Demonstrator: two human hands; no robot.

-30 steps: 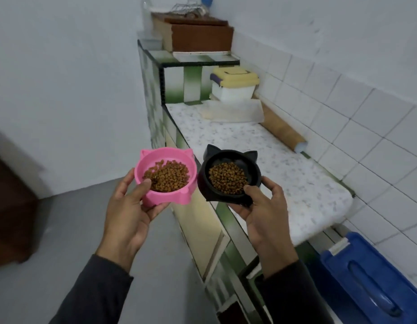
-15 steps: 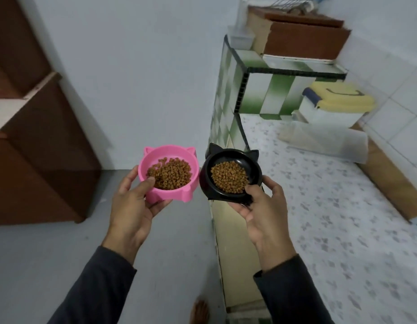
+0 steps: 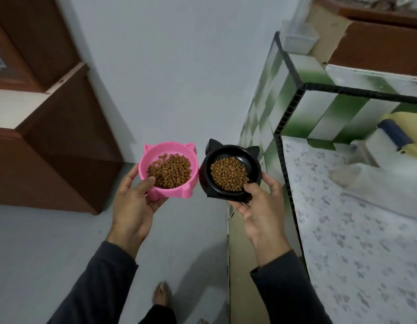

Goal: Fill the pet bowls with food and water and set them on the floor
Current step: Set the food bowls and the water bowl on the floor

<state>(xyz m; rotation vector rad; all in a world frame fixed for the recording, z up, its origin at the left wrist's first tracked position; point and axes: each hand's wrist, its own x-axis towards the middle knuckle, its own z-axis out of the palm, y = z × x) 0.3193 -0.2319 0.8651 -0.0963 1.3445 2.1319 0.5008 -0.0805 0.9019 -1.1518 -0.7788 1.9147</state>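
Observation:
A pink cat-eared bowl [image 3: 177, 195] holds brown kibble, and my left hand [image 3: 132, 206] grips it from below with the thumb over its near rim. Right beside it is a black cat-eared bowl [image 3: 208, 178], also filled with kibble. My right hand [image 3: 261, 209] holds that one, thumb on the near rim and fingers underneath. Both bowls are level, in the air above the grey floor [image 3: 50, 249], just left of the counter edge.
A speckled counter [image 3: 355, 242] with a green-and-white tiled front runs along the right; a yellow-lidded container [image 3: 399, 136] stands on it. A dark wooden cabinet [image 3: 50, 160] stands at the left against the white wall. My bare foot [image 3: 162, 294] shows below.
The view has swung left, away from the counter toward the floor and the cabinet. Both bowls stay gripped side by side in front of me.

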